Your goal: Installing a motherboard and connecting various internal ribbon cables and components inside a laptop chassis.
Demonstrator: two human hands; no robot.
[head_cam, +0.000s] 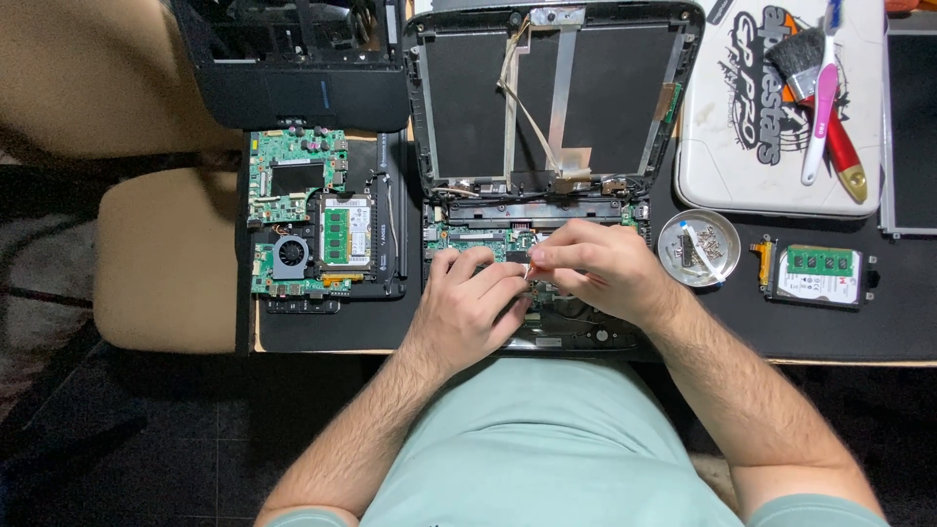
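both hands meet over the middle of the frame, just below centre, on the open base of a dismantled laptop (547, 210). left hand (471, 303) lies palm down with its fingers curled onto the green board (488, 239) inside the base; right hand (597, 265) comes in from the right with thumb and forefinger pinched together at a small pale part (528, 265), too small to tell what it is. whether the left hand grips anything or only presses down, i cannot tell; its fingertips sit touching or just beside the right hand's pinch.

that small part sits directly between the two hands, right at the fingertips, a little nearer the right hand, which has it. its long axis and the way it points cannot be read at this size. the laptop base runs left to right across the frame, with the bare lid shell (556, 93) standing open above it toward the top edge, pale ribbon cables hanging down its middle.

outward from there: a round metal dish of screws (699, 248) just right of the right wrist, a hard drive (818, 274) further right, a white laptop lid (781, 107) at upper right bearing a brush and a red-handled tool. left of the base lies a second green motherboard with a fan (303, 220), and a black chassis (293, 63) at upper left.
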